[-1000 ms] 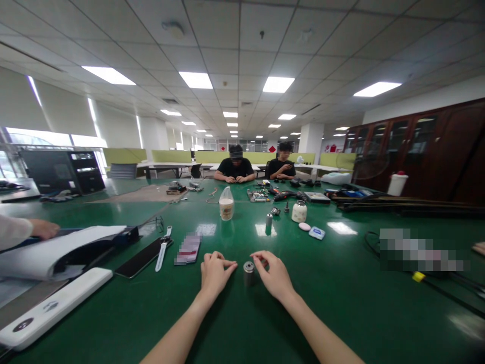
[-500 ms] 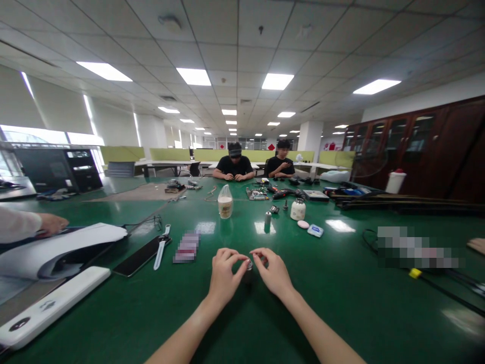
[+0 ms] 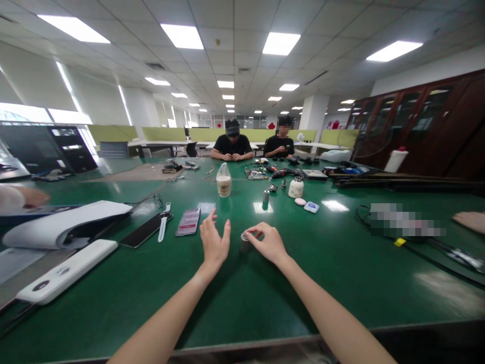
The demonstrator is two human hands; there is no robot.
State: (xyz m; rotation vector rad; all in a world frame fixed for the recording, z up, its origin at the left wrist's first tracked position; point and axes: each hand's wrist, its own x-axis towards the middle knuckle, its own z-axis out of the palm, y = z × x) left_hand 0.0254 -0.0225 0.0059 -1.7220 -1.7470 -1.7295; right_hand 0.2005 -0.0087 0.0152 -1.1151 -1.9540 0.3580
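A small metallic cylinder [image 3: 245,244] stands upright on the green table in front of me. My right hand [image 3: 270,244] is closed, its thumb and index fingertips pinched at the cylinder's top; anything smaller between them is too small to tell. To the left of the cylinder, apart from it, my left hand [image 3: 214,240] is open, thumb and fingers spread, holding nothing. Farther off stands a similar silver cylinder [image 3: 265,197]. Close to that are a white jar [image 3: 296,187], a pink round lid [image 3: 300,201] and a small blue-and-white case [image 3: 311,207].
On the left lie a blurred-screen phone [image 3: 188,223], a white watch [image 3: 163,226], a black tablet [image 3: 142,231] and a long white device [image 3: 68,272]. A bagged cup [image 3: 224,185] stands ahead. Cables [image 3: 420,255] run along the right. Two people sit opposite; another person's hand [image 3: 36,196] is far left.
My left hand has let go of the cylinder's top, moved left and opened. My right hand has come over to the cylinder's top. The view has tilted downward.
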